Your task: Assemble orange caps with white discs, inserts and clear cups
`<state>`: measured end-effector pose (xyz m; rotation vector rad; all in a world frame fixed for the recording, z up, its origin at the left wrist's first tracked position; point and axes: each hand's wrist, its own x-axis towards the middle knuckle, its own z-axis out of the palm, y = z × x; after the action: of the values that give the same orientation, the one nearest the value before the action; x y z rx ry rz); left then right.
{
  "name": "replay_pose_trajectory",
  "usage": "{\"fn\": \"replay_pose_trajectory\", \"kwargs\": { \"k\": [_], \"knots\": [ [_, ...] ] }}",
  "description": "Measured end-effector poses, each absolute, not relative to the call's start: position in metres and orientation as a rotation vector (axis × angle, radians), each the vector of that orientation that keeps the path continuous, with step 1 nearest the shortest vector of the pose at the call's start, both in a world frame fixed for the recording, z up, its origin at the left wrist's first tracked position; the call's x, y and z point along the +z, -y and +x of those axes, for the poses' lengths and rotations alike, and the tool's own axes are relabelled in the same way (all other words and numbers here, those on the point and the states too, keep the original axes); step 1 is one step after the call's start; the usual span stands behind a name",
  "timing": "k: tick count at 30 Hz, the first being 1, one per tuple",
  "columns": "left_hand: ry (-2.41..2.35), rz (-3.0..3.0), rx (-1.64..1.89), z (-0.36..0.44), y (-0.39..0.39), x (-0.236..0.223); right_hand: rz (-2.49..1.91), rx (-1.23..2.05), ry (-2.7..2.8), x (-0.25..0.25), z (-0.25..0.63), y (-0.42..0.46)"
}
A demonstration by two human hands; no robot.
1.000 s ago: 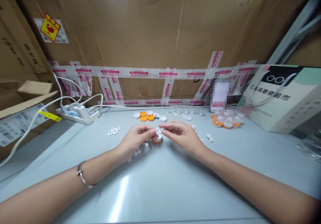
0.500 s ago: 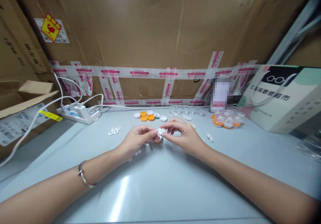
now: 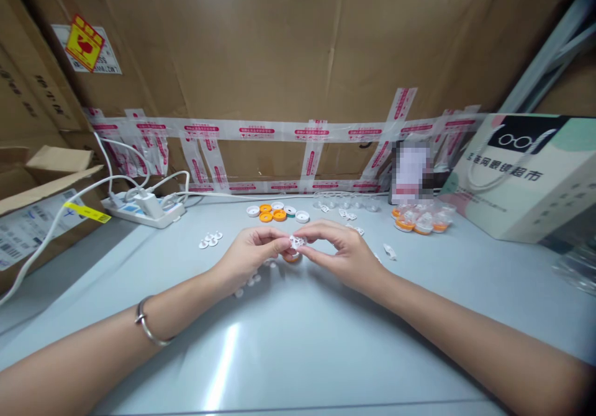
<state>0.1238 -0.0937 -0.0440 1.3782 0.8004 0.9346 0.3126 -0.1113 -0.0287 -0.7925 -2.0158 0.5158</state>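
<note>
Between my two hands is a small white plastic part [image 3: 297,242] with cut-outs. My left hand [image 3: 255,249] pinches its left side with thumb and forefinger, and my right hand [image 3: 343,249] pinches its right side. Just below it on the table sits an orange ring-shaped cap [image 3: 292,257], partly covered by my fingers. Small whitish pieces [image 3: 254,279] lie beside and under my left hand. Beyond my hands rest several white caps [image 3: 302,217] and orange caps [image 3: 279,215]. More white cut-out parts [image 3: 347,215] lie past my right hand.
White discs with stems [image 3: 210,239] lie at the left. A power strip [image 3: 153,211] with white cables stands back left by an open carton [image 3: 41,217]. Clear domes on orange bases [image 3: 423,218], a blurred-out upright object [image 3: 410,171] and a paper bag [image 3: 516,186] are at the right.
Both hands stay together and still pinch the white part, which has turned slightly. My right fingers reach out straighter. The whole view has shifted a little.
</note>
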Motion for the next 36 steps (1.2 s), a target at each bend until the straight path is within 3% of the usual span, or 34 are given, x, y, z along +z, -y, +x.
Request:
{"fn": "replay_pose_trajectory", "kwargs": {
  "k": [18, 31, 36],
  "knots": [
    [-0.923, 1.613, 0.924, 0.127, 0.126, -0.005, -0.845, 0.461, 2.041, -0.006, 0.317, 0.135],
    [-0.890, 1.619, 0.988, 0.127, 0.123, -0.015, -0.868, 0.873, 1.935, -0.008, 0.313, 0.127],
    [-0.944, 1.609, 0.966, 0.127, 0.119, -0.015, -0.834, 0.568, 2.009, -0.011, 0.314, 0.125]
  ]
}}
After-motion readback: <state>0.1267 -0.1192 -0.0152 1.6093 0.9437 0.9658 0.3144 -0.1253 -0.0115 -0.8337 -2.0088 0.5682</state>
